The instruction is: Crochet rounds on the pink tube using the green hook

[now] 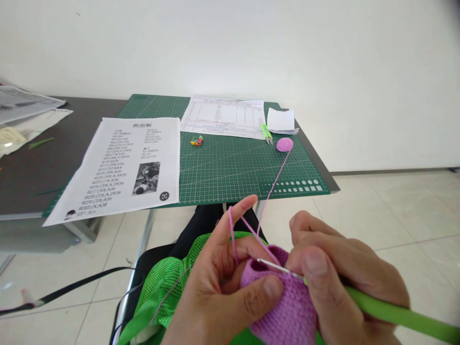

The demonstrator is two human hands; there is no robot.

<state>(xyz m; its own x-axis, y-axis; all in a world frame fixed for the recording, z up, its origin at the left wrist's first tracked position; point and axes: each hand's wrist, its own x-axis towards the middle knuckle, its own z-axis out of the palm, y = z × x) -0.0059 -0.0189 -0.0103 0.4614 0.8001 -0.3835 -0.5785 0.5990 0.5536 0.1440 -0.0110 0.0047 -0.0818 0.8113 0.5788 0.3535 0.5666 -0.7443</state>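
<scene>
My left hand (230, 292) pinches the rim of a pink-purple crochet piece (287, 311), thumb on the outside. Its index finger points up with a strand of pink yarn (272, 191) looped round it. In my right hand (345, 278) is a crochet hook (391, 309) with a green handle and a silver shaft. The metal tip lies at the rim of the piece, its point toward the left, beside the strand running from the index finger. From the yarn ball (285, 144) on the mat, the strand comes down over the table edge to my hands. The piece's lower end is out of frame.
A green cutting mat (223, 167) covers much of the dark table (97, 109). On it lie a printed pattern sheet (143, 143), a form (224, 117), small colourful stitch markers (197, 141), green thread snips (266, 134) and white paper slips (281, 120). Green mesh fabric (168, 282) is below my hands.
</scene>
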